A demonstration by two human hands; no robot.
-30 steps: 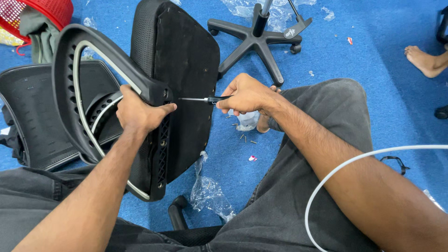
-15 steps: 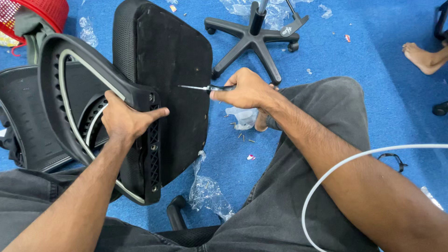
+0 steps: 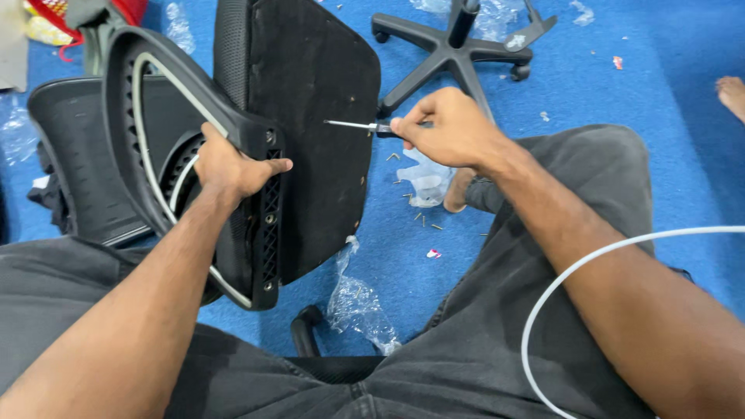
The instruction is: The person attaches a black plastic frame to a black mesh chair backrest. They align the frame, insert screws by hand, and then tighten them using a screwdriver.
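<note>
Left hand (image 3: 233,167) wraps fully around the black armrest frame (image 3: 155,101) of the chair seat (image 3: 310,116), thumb pointing toward the seat's underside, which stands on edge just beyond the grip. Right hand (image 3: 450,128) is closed tight on the handle of a screwdriver (image 3: 361,126); the shaft runs out from the fist, tip touching the black seat underside. Loose screws (image 3: 423,217) and a clear plastic bag (image 3: 427,178) lie below the right fist. Star-shaped chair base (image 3: 450,50) sits beyond it on the blue carpet (image 3: 621,109).

Blue carpet floor (image 3: 667,46), black star chair base (image 3: 454,50), plastic scraps (image 3: 357,302)
</note>
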